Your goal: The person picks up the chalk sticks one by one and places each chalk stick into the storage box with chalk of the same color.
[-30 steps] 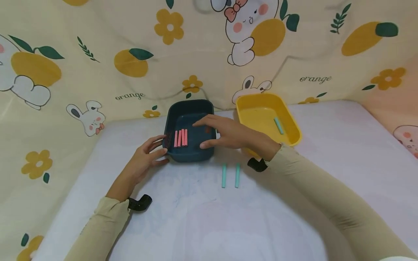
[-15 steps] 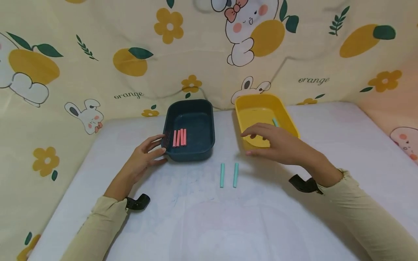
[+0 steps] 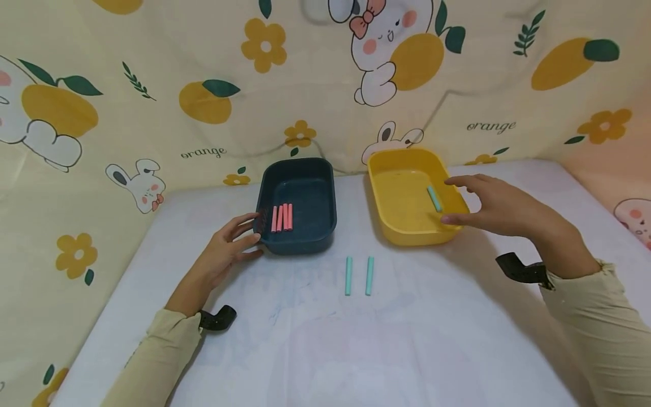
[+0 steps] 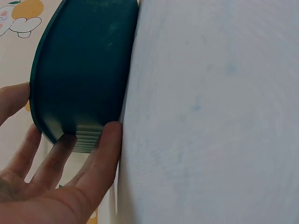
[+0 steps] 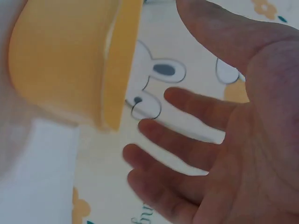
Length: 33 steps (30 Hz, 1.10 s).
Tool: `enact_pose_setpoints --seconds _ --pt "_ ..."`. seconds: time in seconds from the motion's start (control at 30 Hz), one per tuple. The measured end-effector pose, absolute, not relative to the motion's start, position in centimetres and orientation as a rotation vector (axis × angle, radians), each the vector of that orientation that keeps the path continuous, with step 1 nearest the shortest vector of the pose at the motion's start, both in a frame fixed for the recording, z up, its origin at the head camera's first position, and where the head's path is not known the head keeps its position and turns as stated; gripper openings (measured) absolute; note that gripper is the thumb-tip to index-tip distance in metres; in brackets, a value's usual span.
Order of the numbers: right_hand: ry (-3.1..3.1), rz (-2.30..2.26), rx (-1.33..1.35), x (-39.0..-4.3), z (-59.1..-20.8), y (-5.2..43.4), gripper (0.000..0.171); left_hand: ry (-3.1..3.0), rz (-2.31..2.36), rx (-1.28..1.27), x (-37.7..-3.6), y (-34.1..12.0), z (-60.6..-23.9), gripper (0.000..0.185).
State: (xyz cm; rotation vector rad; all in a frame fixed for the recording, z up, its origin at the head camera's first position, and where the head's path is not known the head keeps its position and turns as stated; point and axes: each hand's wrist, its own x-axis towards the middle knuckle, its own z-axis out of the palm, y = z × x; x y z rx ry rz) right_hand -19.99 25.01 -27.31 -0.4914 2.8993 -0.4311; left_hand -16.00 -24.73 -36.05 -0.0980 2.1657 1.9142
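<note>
**Two Hands, Two Tubs**

While the left hand (image 3: pixel 224 255) rested against the dark blue plastic tub (image 3: pixel 297 204), the right hand (image 3: pixel 500 209) hung in the air by the yellow plastic tub (image 3: pixel 411 195). Both tubs sat on the white worktop (image 3: pixel 325 339), side by side but apart, with the blue one on the left.

The left fingers (image 4: pixel 105 154) were nearly straight and touched the near left corner of the blue tub. The left wrist view showed the thumb and fingers lying on the tub's outer wall, not curled round it. Four pink sticks (image 3: pixel 282 217) lay close together on the floor of that tub.

The right fingers (image 5: pixel 187 140) were spread wide and held nothing. That hand was just beside the right rim of the yellow tub, and from the head view I could not tell if the thumb touched the rim. In the right wrist view there was a gap between the fingers and the tub. One light green stick (image 3: pixel 434 198) lay slanted inside the yellow tub, near its right wall.

Two more light green sticks (image 3: pixel 358 275) lay on the worktop in front of the tubs. They lay side by side with a small gap between them, well away from both hands.

Behind the worktop hung a cream cloth (image 3: pixel 152 85) with bunnies, oranges and flowers on it. Both arms wore beige sleeves (image 3: pixel 600 333), and each wrist had a black strap (image 3: pixel 521 270).
</note>
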Motion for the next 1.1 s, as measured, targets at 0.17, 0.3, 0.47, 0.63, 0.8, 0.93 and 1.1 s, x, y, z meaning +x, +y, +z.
enact_pose_setpoints --seconds 0.17,0.3,0.47,0.63,0.8,0.93,1.1 --pt "2.826 -0.454 -0.429 -20.6 -28.2 26.1 0.099 2.165 1.906 -0.117 -16.0 -24.6 -36.0 0.062" --pt "2.751 -0.500 -0.377 -21.2 -28.7 26.4 0.104 2.165 1.916 -0.115 -16.1 -24.6 -36.0 0.061" --pt "2.692 -0.553 -0.344 -21.8 -29.6 26.4 0.109 2.169 1.918 -0.119 -16.3 -24.8 -36.0 0.060" --pt "2.660 -0.583 -0.363 -22.3 -30.1 26.3 0.111 2.166 1.918 -0.133 -16.3 -24.8 -35.9 0.061" --pt "2.642 -0.584 -0.347 -22.5 -30.3 26.4 0.116 2.160 1.924 -0.125 -16.2 -24.8 -35.9 0.061" --pt "2.632 -0.606 -0.343 -22.4 -30.3 26.4 0.116 2.161 1.920 -0.112 -16.2 -24.7 -36.1 0.061" --pt "2.640 -0.627 -0.372 -22.3 -30.4 26.2 0.115 2.176 1.902 -0.109 -16.1 -24.7 -36.1 0.061"
